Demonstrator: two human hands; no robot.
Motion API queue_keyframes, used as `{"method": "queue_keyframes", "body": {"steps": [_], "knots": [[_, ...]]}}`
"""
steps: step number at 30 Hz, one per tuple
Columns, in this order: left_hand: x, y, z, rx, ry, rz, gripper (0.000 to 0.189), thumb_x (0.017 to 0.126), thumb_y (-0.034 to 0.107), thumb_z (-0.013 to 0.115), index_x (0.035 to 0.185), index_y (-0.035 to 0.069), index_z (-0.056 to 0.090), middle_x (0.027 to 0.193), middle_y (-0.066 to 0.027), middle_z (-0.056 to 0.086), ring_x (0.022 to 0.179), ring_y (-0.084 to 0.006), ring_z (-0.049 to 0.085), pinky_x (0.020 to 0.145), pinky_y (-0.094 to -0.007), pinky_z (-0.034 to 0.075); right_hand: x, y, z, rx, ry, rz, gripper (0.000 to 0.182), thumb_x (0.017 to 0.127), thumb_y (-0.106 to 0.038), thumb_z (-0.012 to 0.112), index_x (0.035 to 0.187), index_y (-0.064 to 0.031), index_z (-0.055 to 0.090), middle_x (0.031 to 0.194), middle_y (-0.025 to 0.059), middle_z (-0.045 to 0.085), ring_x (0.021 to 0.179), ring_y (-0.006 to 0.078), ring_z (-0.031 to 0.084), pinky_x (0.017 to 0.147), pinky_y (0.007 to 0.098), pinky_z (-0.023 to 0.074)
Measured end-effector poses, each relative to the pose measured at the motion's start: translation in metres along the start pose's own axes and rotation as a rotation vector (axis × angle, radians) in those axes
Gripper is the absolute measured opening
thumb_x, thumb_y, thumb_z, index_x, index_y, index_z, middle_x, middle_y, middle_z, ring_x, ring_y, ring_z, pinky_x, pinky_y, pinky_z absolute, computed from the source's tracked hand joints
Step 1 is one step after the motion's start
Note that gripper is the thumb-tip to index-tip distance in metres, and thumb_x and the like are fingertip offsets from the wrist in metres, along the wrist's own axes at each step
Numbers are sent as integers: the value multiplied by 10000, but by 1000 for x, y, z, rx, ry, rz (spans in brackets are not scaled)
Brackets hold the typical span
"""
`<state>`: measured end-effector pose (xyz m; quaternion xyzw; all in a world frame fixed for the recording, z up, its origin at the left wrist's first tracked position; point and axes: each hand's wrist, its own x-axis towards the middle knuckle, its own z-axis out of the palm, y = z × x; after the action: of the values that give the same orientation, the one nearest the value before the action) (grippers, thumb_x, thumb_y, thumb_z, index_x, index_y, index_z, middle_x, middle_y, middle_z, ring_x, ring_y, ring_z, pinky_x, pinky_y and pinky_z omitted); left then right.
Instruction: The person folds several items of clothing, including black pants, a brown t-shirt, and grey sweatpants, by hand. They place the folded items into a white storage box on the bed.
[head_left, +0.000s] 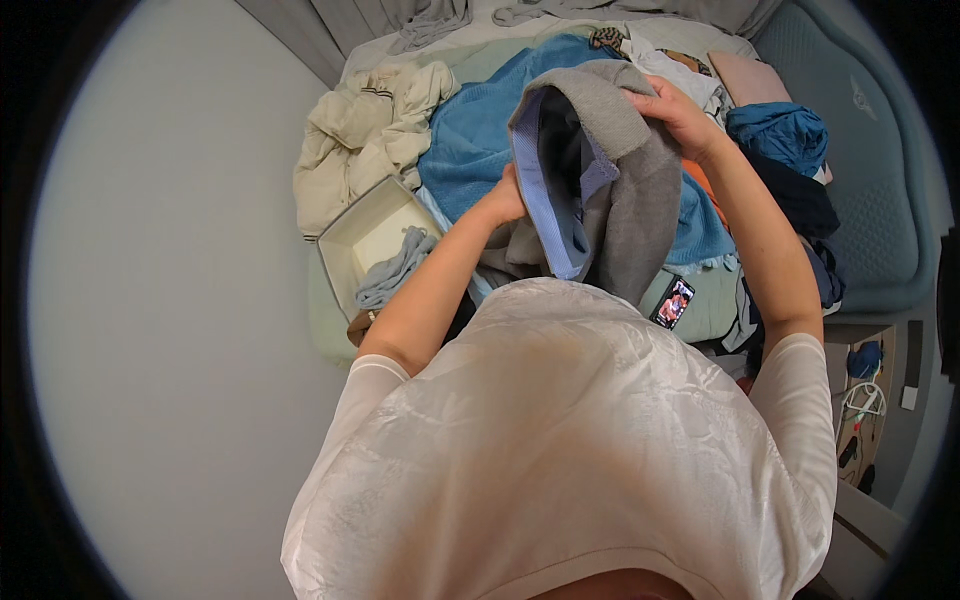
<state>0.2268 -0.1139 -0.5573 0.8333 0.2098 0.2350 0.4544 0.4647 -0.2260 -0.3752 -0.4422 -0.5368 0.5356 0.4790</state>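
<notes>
Both of my hands hold up a grey jacket-like garment (651, 202) with a blue lining, above the bed and close to my chest. My left hand (507, 198) grips its left edge beside the blue lining; most of the fingers are hidden by the cloth. On the far right, my right hand (671, 116) has its thumb over the grey collar-like fold, with the fingers at the outer side. The garment's opening faces me and shows a dark interior. Its lower part hangs in front of my white shirt. Beneath it lies a blue textured blanket (469, 135).
Left on the bed are a cream padded jacket (360, 142) and an open storage box (352, 232) holding folded grey-blue cloth (397, 270). A lit phone (673, 302) lies near the front edge. Rumpled blue cloth (778, 137) sits by the padded headboard (870, 187). A wall (187, 262) borders the left.
</notes>
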Motion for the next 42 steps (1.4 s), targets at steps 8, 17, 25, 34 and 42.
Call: {"method": "queue_keyframes", "body": {"steps": [8, 17, 25, 34, 42], "knots": [[31, 92, -121, -51, 399, -1, 263, 914, 76, 493, 1141, 34, 620, 1009, -129, 693, 927, -215, 644, 832, -315, 482, -11, -48, -65, -383, 375, -50, 417, 921, -341, 577, 1254, -91, 553, 1118, 32, 630, 991, 133, 584, 881, 286, 459], [75, 212, -210, 810, 483, 856, 417, 806, 149, 705, 1184, 123, 530, 1115, -90, 601, 948, -282, 640, 772, -357, 534, 15, -134, -57, -371, 532, -401, 243, 918, -122, 527, 1105, -40, 659, 1016, 46, 677, 898, 118, 611, 802, 277, 489], [44, 171, -193, 1035, 406, 581, 582, 607, 118, 812, 1121, 292, 603, 1235, -16, 433, 785, -166, 601, 624, -331, 554, 22, -142, -37, -240, 533, -253, 247, 923, -154, 561, 1138, -68, 645, 988, 40, 670, 861, 124, 617, 766, 280, 501], [34, 164, -196, 1027, 477, 734, 454, 639, 35, 705, 1079, 94, 610, 1215, -78, 565, 828, -224, 647, 686, -332, 549, 13, -144, -37, -294, 502, -277, 262, 939, -194, 548, 1149, -68, 642, 1013, 34, 666, 878, 119, 609, 779, 273, 496], [47, 220, -276, 1008, 699, 756, 331, 786, -23, 542, 1085, 92, 627, 995, -119, 652, 893, -284, 649, 749, -349, 527, -14, -146, -113, -831, 560, -208, 469, 962, -443, 502, 1345, -173, 527, 1214, 58, 602, 1143, 180, 551, 1007, 298, 398]]}}
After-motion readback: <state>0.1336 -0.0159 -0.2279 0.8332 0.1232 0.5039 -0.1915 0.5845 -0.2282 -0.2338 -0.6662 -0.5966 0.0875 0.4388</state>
